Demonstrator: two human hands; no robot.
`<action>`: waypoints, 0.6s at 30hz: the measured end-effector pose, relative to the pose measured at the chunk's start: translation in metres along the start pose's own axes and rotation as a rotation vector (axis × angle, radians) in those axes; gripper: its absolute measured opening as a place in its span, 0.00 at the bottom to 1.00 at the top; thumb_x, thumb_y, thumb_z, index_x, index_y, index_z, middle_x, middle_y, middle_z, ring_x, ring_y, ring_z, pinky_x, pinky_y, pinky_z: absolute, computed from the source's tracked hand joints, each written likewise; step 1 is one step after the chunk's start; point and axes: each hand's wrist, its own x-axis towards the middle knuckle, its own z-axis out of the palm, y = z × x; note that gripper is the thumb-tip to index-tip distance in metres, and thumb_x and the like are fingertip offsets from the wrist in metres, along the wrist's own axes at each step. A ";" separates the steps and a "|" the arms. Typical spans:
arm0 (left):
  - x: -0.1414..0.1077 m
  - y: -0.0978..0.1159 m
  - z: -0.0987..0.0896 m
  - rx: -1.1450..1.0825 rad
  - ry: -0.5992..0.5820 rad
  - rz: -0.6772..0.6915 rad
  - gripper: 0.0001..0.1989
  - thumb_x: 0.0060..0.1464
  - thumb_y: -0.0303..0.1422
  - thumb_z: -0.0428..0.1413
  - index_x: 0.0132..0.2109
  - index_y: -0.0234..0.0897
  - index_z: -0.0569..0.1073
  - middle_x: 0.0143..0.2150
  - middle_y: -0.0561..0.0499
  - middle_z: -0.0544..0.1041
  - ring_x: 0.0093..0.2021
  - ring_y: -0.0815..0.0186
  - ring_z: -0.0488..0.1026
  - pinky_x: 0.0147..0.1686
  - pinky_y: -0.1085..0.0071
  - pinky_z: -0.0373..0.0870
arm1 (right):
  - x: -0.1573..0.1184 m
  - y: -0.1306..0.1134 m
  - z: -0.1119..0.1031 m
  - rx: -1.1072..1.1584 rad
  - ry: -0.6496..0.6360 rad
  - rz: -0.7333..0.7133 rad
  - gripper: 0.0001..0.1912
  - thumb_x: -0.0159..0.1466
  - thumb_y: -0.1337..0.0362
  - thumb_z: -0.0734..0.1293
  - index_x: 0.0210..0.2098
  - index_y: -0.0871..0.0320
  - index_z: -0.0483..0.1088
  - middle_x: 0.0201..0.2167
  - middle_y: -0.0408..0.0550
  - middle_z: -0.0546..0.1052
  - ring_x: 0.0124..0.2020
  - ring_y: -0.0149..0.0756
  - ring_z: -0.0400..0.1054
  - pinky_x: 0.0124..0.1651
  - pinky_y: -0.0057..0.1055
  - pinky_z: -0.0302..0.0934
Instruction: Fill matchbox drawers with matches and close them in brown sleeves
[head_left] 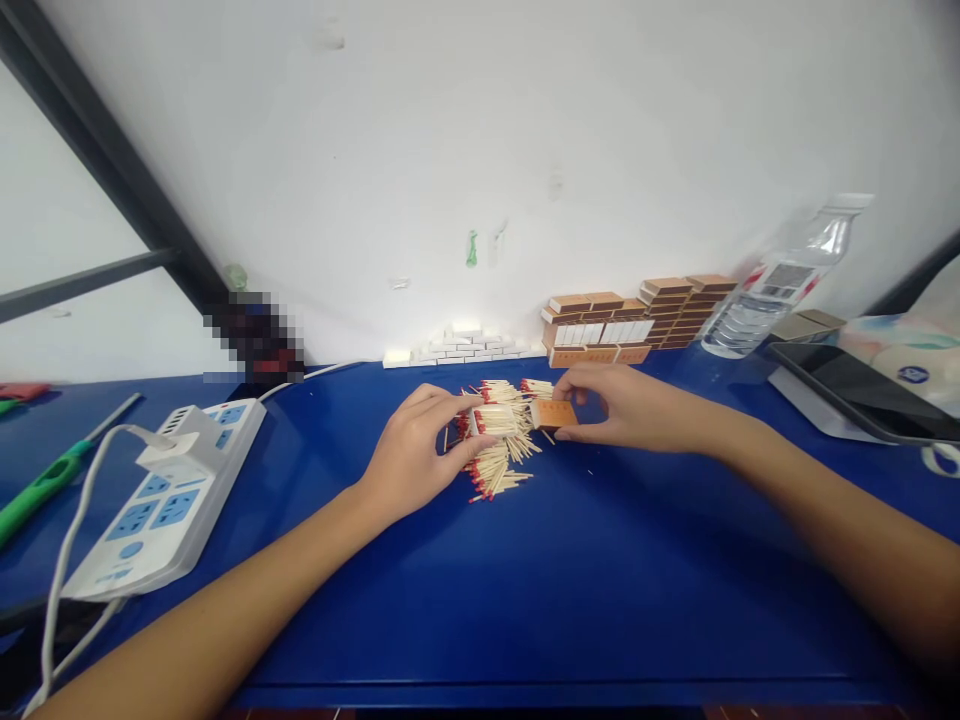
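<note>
My left hand (420,445) is closed on a small white matchbox tray (495,420) filled with red-tipped matches. To the right, my right hand (604,405) grips an orange matchbox sleeve (553,414) between thumb and fingers. Tray and sleeve lie nearly end to end, close together; I cannot tell whether they touch. Under and around them spreads a pile of loose matches (499,475) on the blue table. Behind, against the wall, stands a low stepped stack of white trays (469,348). Orange and brown matchboxes (600,320) are stacked beside it.
A white power strip (172,500) with a plugged-in charger and cable lies at left, near a green-handled tool (45,490). At right are a leaning clear bottle (784,280), a phone (870,390) and a tissue pack (907,350). The blue table (540,600) meets the wall behind.
</note>
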 end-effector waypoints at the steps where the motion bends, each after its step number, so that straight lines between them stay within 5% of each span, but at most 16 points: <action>1: 0.000 0.000 0.000 -0.008 0.000 -0.011 0.18 0.62 0.40 0.67 0.56 0.38 0.78 0.45 0.46 0.83 0.46 0.60 0.77 0.46 0.58 0.79 | 0.000 -0.003 0.000 -0.010 0.016 0.004 0.21 0.62 0.45 0.73 0.44 0.54 0.74 0.36 0.49 0.78 0.35 0.42 0.72 0.37 0.37 0.63; 18: 0.000 0.000 0.000 -0.057 -0.017 -0.063 0.19 0.60 0.37 0.69 0.55 0.39 0.79 0.48 0.47 0.84 0.47 0.60 0.79 0.49 0.59 0.80 | -0.004 -0.015 0.018 0.088 0.134 -0.113 0.24 0.66 0.47 0.73 0.53 0.56 0.77 0.31 0.44 0.78 0.27 0.34 0.69 0.33 0.32 0.61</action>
